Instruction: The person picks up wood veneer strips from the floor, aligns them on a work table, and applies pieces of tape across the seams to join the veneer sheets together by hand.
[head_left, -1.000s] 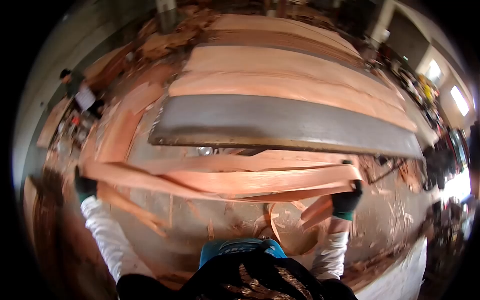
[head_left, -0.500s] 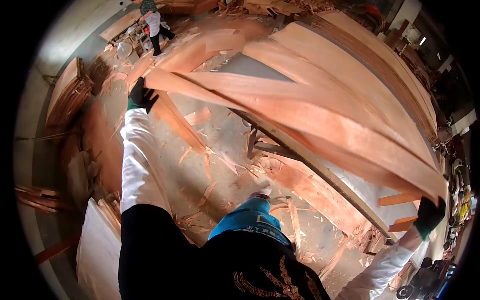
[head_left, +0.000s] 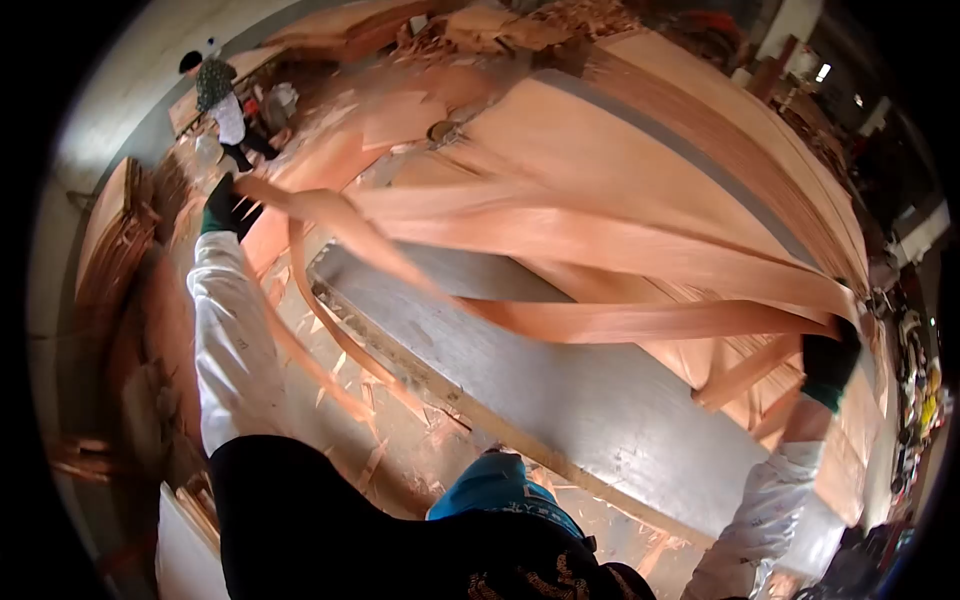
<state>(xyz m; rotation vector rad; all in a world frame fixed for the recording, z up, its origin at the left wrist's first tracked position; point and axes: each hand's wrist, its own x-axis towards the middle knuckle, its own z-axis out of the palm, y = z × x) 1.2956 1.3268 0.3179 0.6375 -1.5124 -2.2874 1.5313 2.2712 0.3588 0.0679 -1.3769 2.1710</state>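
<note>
Head view: left hand (head_left: 226,206) and right hand (head_left: 832,356) pinch wood strips (head_left: 640,321) over grey tabletop (head_left: 490,345) and littered floor (head_left: 408,462).

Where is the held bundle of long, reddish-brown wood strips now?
In the head view, the bundle spans mid-picture from the dark-gloved left hand to the dark-gloved right hand, crossing in front of the smooth grey tabletop.

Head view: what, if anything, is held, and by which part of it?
Long wood strips, near opposite ends: one by the left grip, the other by the right grip.
</note>
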